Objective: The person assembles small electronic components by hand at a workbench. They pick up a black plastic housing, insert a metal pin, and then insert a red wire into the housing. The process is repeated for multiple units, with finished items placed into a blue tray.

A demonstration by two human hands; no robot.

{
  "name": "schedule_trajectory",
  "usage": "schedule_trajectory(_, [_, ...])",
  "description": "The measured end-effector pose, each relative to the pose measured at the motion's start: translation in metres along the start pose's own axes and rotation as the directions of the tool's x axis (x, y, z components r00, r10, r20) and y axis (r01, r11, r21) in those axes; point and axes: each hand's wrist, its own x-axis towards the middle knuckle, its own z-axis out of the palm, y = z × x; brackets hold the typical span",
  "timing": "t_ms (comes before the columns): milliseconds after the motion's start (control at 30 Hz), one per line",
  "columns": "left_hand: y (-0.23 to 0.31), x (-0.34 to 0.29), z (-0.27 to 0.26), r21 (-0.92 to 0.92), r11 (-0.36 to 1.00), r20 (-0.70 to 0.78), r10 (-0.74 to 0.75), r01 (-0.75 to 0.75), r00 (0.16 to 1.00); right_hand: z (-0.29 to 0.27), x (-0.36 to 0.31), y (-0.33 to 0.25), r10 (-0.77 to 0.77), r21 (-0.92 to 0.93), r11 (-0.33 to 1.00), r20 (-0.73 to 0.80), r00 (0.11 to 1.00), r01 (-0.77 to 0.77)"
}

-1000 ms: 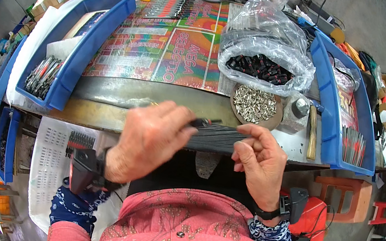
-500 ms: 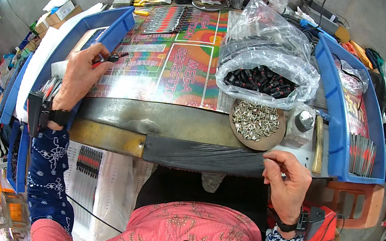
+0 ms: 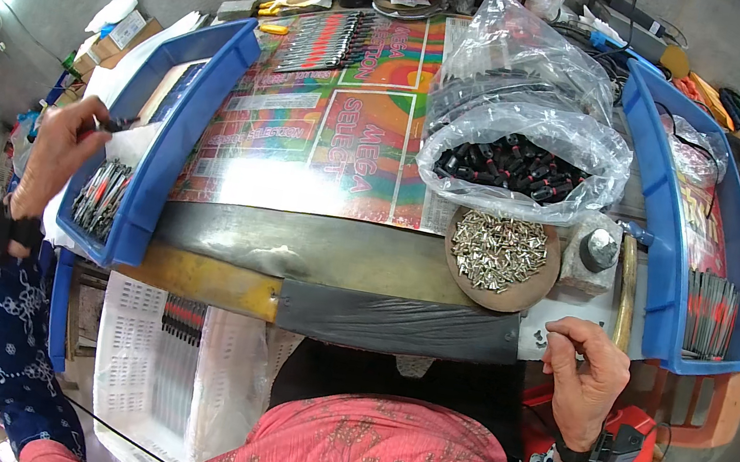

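Observation:
My left hand point(image 3: 58, 153) is raised at the outer side of the left blue tray point(image 3: 178, 147). Its fingers are closed on a small dark pen part point(image 3: 119, 125), mostly hidden by the hand. Inside that tray, near its front end, lies a pile of slim pen parts point(image 3: 101, 196). My right hand point(image 3: 586, 377) hovers by the table's front edge, below the round dish of small silvery metal tips point(image 3: 500, 255). Its thumb and forefinger are pinched together; whatever is between them is too small to make out.
A clear plastic bag of black pen parts point(image 3: 511, 166) stands behind the dish. Beside it are a stone block point(image 3: 590, 256) and a wooden handle point(image 3: 624, 295). The right blue tray point(image 3: 635, 118) holds grey-and-red pens point(image 3: 711, 314). More pens point(image 3: 327, 41) lie in a row at the back.
My left hand has moved left, from above the table to beyond the left tray, carrying the dark pen part. My right hand stays pinched near the table edge. The view has shifted slightly.

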Motion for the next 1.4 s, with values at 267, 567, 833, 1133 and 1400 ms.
schedule_trajectory(267, [0.031, 0.069, 0.029, -0.179, 0.974, -0.114, 0.118, -0.137, 0.986, 0.016, 0.007, 0.009, -0.016, 0.062, 0.998, -0.009, 1.0, 0.017])
schedule_trajectory(567, [0.079, 0.134, 0.136, -0.255, 0.943, -0.083, 0.198, -0.213, 0.977, 0.025, 0.009, 0.019, -0.067, 0.002, 0.998, -0.051, 0.996, 0.067])
schedule_trajectory(833, [0.076, 0.161, 0.196, -0.266, 0.924, -0.183, 0.232, -0.275, 0.955, 0.027, 0.012, 0.017, -0.143, -0.092, 0.986, -0.019, 0.99, 0.141])
schedule_trajectory(1133, [0.074, 0.161, 0.215, -0.234, 0.934, -0.262, 0.206, -0.269, 0.943, 0.031, 0.015, 0.014, -0.186, -0.127, 0.975, -0.024, 0.982, 0.182])
schedule_trajectory(1400, [0.071, 0.165, 0.229, -0.192, 0.945, -0.324, 0.193, -0.264, 0.926, 0.033, 0.014, 0.015, -0.191, -0.161, 0.969, -0.019, 0.981, 0.185])
